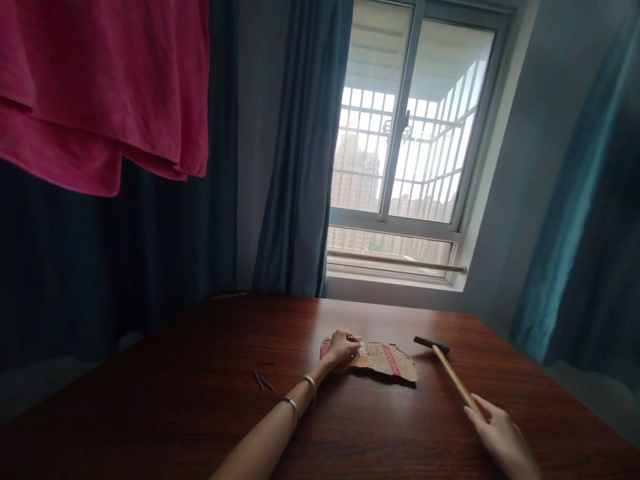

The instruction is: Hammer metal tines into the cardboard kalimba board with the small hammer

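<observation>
My right hand (497, 427) is wrapped round the light wooden handle of a hammer (453, 375). Its dark metal head is held out over the table, to the right of a torn piece of cardboard (395, 363). That cardboard is brown with pink bands, has many small holes or dots, and its edges are ragged. At its left part, my left hand (343, 348) is closed with the fingertips pinched together on the cardboard. Something small and pale shows by those fingertips, too small to make out. Several dark, thin nails (263, 380) lie left of my left forearm.
Everything rests on a brown wooden table (210, 413). Behind it are a barred window (400, 147) and a blue curtain (300, 147). A pink cloth (110, 93) hangs at the upper left, and another blue curtain (565, 233) hangs on the right.
</observation>
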`<state>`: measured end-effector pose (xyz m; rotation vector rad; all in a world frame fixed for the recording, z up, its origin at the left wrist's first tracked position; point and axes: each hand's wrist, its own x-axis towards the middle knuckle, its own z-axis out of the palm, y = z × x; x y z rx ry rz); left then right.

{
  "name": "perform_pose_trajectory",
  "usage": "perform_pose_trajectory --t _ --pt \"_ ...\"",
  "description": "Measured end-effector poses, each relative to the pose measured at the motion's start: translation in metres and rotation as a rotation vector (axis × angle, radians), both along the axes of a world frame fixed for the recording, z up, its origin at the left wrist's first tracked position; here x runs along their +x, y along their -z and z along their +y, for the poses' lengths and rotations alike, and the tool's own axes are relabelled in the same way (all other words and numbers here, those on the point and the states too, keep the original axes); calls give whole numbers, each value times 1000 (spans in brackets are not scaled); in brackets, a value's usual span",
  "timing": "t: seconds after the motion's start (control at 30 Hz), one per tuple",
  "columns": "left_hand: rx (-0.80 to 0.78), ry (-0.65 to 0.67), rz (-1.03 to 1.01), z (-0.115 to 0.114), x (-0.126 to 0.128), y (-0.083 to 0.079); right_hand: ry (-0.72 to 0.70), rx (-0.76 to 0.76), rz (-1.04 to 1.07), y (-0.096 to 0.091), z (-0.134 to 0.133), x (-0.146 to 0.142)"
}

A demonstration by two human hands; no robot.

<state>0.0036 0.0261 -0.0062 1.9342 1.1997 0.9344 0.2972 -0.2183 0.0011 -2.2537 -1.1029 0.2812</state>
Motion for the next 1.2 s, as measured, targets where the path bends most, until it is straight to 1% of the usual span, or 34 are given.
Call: perform_pose_trajectory --t 0.17,0.3,0.47,0.67,0.87,1.1,1.2 --pt "12 6 -2 2 1 3 -15 -54 -23 6 2 6" --pt "7 13 2 3 1 3 -24 -81 -54 7 3 4" --pt "-27 -4 -26 5 2 5 -29 -101 -109 7 1 -2" --pt "-1 23 -68 9 3 10 -38 -201 -224 2 -5 -17" --pt "10 28 -69 12 3 14 -19 -192 -390 2 -9 -27" --pt "9 39 -67 13 3 15 -47 -198 -426 10 -11 -28" --pt "14 41 -73 15 4 17 -23 -211 -505 7 -11 -32"
